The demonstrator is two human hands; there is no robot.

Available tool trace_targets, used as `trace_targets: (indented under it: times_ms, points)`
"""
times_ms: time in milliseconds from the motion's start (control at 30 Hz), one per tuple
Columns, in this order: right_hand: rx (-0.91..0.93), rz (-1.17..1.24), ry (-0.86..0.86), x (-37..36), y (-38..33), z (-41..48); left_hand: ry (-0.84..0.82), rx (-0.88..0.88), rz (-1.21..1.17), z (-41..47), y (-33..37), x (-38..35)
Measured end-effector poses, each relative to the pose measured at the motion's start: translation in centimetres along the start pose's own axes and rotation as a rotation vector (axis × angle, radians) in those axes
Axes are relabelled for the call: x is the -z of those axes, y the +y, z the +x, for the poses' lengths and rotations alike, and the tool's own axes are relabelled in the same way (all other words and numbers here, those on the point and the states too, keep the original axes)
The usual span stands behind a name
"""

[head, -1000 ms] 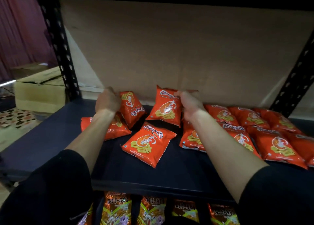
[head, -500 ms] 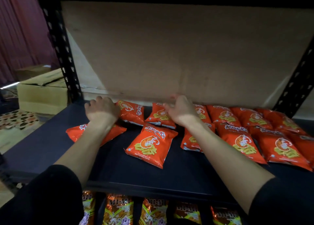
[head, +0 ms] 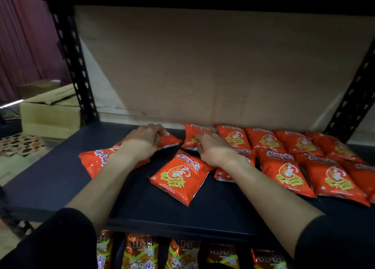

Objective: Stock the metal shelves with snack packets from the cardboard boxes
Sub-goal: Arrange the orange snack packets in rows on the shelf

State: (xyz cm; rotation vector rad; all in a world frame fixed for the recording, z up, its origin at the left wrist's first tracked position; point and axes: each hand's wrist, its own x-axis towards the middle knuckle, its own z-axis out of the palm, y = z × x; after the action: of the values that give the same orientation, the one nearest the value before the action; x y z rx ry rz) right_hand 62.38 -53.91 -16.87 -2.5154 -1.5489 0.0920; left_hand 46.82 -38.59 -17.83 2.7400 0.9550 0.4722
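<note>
Orange prawn-cracker packets lie flat on the dark metal shelf (head: 60, 177). My left hand (head: 142, 140) curls its fingers round the edge of one packet (head: 169, 139) at the back of the shelf. Just to its right, my right hand (head: 213, 150) grips another back-row packet (head: 192, 131) with bent fingers. A loose packet (head: 178, 179) lies askew between my forearms. Another packet (head: 93, 161) sits partly under my left wrist. Several packets (head: 288, 173) fill the right side in two overlapping rows.
A brown board (head: 203, 65) backs the shelf, between perforated black posts at left (head: 75, 65) and right (head: 353, 98). A cardboard box (head: 50, 118) stands on the floor beyond the left post. Mi-Mi packets (head: 140, 252) line the shelf below.
Both hands have laid their upright packets down flat at the back of the shelf and have drawn slightly towards me, fingers now curled on them.
</note>
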Motion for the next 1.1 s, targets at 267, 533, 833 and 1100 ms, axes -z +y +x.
trace_targets:
  times_ms: [267, 533, 833, 1100]
  points:
    - [-0.049, -0.017, 0.045, 0.3, 0.3, -0.4, -0.041, 0.079, 0.132, 1.2, 1.3, -0.5]
    - [-0.074, 0.030, 0.098, -0.1, 0.7, -0.1, -0.069, 0.009, 0.073, 2.2, 2.5, -1.5]
    - [-0.072, 0.003, 0.082, -0.1, 1.2, -0.1, 0.056, -0.036, -0.012, 2.4, 2.7, -2.8]
    - [-0.030, -0.140, 0.041, 0.1, 1.0, 0.3, 0.103, -0.098, 0.031, 2.8, 2.2, -3.7]
